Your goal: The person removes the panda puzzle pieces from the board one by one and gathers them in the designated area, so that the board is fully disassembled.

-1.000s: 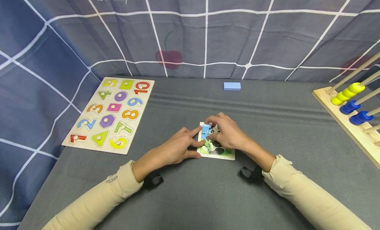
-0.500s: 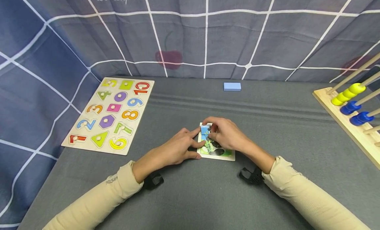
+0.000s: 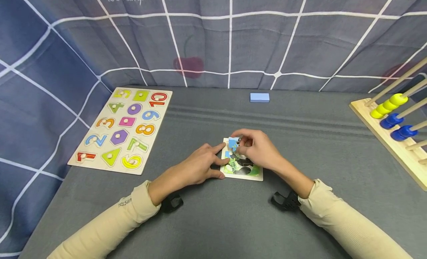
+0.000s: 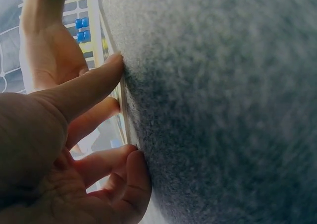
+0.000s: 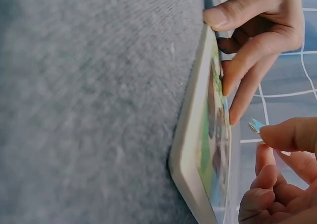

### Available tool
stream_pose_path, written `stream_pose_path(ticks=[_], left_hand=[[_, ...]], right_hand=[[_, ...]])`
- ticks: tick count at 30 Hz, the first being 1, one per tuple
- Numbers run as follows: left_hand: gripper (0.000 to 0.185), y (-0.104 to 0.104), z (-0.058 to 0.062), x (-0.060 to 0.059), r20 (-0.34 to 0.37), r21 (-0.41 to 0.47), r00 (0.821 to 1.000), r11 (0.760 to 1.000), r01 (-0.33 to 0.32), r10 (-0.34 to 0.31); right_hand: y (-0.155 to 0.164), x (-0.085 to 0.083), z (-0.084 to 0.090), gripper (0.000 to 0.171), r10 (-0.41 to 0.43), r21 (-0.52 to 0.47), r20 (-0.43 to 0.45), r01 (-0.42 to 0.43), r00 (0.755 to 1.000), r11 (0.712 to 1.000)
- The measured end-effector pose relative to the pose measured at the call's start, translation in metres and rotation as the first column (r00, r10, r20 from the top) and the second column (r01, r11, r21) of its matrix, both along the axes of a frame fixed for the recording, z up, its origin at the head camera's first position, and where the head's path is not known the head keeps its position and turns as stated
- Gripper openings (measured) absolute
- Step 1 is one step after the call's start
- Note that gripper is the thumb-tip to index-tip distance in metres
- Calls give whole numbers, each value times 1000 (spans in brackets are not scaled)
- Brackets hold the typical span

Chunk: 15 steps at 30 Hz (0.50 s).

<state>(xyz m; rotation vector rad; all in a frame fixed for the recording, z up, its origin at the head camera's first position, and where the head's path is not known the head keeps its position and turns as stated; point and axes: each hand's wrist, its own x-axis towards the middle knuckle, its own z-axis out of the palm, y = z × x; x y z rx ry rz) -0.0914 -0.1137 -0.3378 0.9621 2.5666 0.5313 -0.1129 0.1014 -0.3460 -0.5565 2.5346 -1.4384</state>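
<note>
A small panda jigsaw puzzle in a pale wooden tray lies flat between my hands. My left hand rests at its left side, index finger stretched along the upper left edge and thumb at the lower left corner. In the right wrist view, that thumb presses the tray's rim. Over the top part of the puzzle, my right hand pinches a blue jigsaw piece between thumb and fingers. The right wrist view has this piece raised off the tray. Beneath it, a pale bare patch shows at the tray's upper left.
At left lies a wooden number and shape peg board. A light blue block sits near the back curtain. To the right stands a wooden abacus with yellow and blue beads. Grey cloth covers the table.
My right hand has lifted the blue jigsaw piece from the puzzle's upper left and shifted slightly right with it. My left hand has stayed in place on the tray.
</note>
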Motion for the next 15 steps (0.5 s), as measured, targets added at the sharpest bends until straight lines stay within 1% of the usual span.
stream_pose_path(ticks=[7,12,15], left_hand=[[52,-2,-3,0,15,2,1000,1000,-17,17],[50,0,0,-2,-18,-13,1000,1000,3,-3],[49,1,3,-4,-25,-20,1000,1000,6,-7]], right_hand=[[12,4,-3,33,-11,-55,31,13,999,998],[23,10,-5,31,-29,-64,50,32,998,997],[31,14,-4,29,-47,-63,56,50,997,997]])
